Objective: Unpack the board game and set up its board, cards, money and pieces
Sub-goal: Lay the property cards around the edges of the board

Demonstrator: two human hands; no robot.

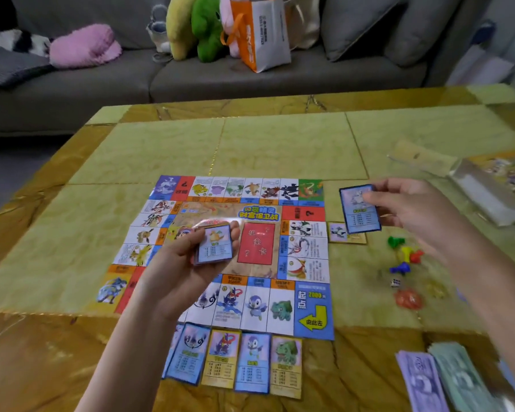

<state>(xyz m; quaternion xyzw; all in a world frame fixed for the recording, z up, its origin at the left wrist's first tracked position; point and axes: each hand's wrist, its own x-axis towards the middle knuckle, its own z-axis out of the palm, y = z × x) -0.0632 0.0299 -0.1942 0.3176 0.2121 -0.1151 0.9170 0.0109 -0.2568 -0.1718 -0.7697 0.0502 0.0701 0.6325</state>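
Observation:
The paper game board point(250, 209) lies flat on the yellow table. Over the board's middle, my left hand point(188, 263) grips a stack of property cards point(214, 245). To the right of the board, my right hand point(411, 203) pinches a single blue-bordered card point(358, 212) just above a yellow card point(344, 234) lying by the board's right edge. Several cards point(235, 361) lie in a row along the board's near edge. Coloured pawns point(405, 252) and a die point(395, 283) sit at the right. Stacks of paper money point(440, 379) lie near right.
The game box and a clear wrapper point(482, 185) lie at the table's far right. A small orange bag of pieces point(408, 298) sits near the die. Behind the table point(280, 144) stands a grey sofa with plush toys and a paper bag point(262, 31).

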